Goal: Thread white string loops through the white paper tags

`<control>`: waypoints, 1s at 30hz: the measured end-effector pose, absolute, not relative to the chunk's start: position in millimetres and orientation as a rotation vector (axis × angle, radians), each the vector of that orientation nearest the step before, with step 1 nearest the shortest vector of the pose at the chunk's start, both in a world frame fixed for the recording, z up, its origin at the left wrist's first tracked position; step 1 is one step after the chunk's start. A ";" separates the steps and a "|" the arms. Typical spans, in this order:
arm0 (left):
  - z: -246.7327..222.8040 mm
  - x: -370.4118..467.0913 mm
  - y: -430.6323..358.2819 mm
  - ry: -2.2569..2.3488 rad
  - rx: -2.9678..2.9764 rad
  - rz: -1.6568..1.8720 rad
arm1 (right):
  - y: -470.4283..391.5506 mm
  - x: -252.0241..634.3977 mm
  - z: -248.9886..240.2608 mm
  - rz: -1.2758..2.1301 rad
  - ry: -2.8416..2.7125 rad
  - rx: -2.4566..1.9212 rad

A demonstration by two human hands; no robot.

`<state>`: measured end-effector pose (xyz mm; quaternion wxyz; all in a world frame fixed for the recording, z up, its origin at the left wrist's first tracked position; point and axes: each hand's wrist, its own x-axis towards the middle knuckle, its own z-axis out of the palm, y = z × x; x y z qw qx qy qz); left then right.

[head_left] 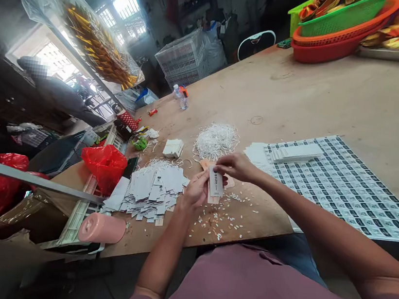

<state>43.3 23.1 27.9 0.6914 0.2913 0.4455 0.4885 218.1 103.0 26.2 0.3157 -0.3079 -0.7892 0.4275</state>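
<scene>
My left hand (197, 188) grips a printed white tag (216, 182) by its left edge, over the table's near side. An orange-tan card shows behind the tag. The fingers of my right hand (236, 166) close on the tag's top end. Beyond my hands lies a heap of white strings (216, 141). Left of my left hand spreads a large pile of white tags (155, 188). Small white bits (221, 218) are scattered on the wood below my hands. To the right, a stack of blank white strips (296, 153) rests on a printed sheet (348, 189).
A small stack of cards (173, 148) stands beyond the tag pile. A pink canister (103, 228) and red plastic bag (104, 166) sit at the left edge. Farther off are a plastic bottle (181, 98) and colored baskets (343, 21). A person (56, 91) is at the far left.
</scene>
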 end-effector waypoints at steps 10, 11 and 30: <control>17.2 16.7 18.3 0.971 0.462 1.224 | 141.6 174.0 20.2 1.050 -2.354 -0.924; 16.5 11.7 16.6 0.977 0.454 1.264 | 152.0 173.1 18.8 0.902 -2.363 -1.052; 30.3 -12.9 0.0 0.863 0.371 1.400 | 254.2 178.2 46.5 0.702 -2.252 -1.139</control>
